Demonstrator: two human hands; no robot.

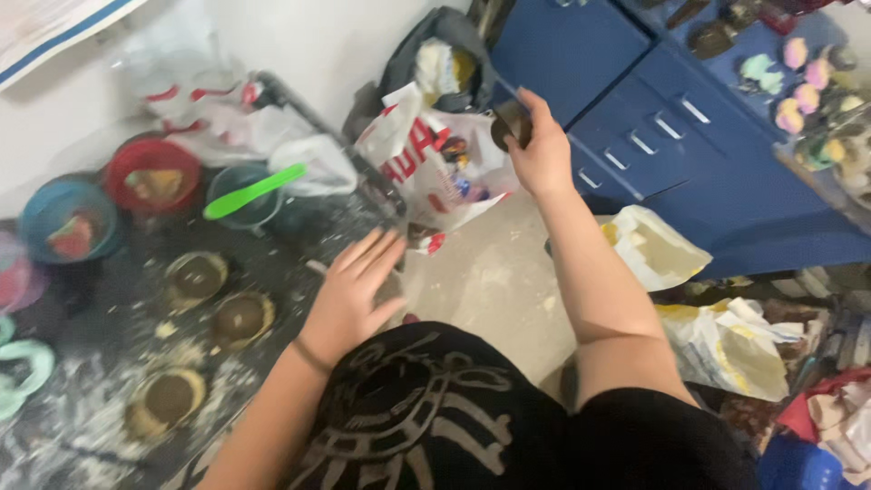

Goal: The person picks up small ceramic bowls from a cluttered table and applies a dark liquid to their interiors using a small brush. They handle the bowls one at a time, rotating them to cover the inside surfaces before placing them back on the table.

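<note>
Holding a small dark cup (pixel 510 123) up in my right hand (pixel 542 154), I have my fingers wrapped around its rim and side, thumb toward me, so the cup sits just over the open mouth of a white plastic bag with red print (pixel 434 163). The grip looks firm and closed on the cup; I cannot tell what, if anything, is inside it. The bag lies on the pale floor (pixel 494 281), slumped against a dark grey sack (pixel 435 45) by the wall.

My left hand (pixel 349 295) rests flat and open, fingers spread and pointing forward, at the edge of a dark, powder-dusted tray (pixel 118 363). It holds nothing; it seems to brace me as I lean toward the bag.

On the tray sit three round dark molds with crumbly yellow rims (pixel 195 277) (pixel 241 319) (pixel 166 399), near my left hand. Farther back are a red bowl (pixel 152 172), a blue bowl (pixel 71 218) and a clear cup with a bright green spoon (pixel 254 191) lying across it.

To my right stands a blue cabinet with drawers (pixel 662 136), pastel round shapes (pixel 798 77) on top. Crumpled white and yellow bags (pixel 653 249) crowd the floor below it, narrowing the room around my right arm. My dark patterned shirt (pixel 408 417) fills the bottom of the view.
</note>
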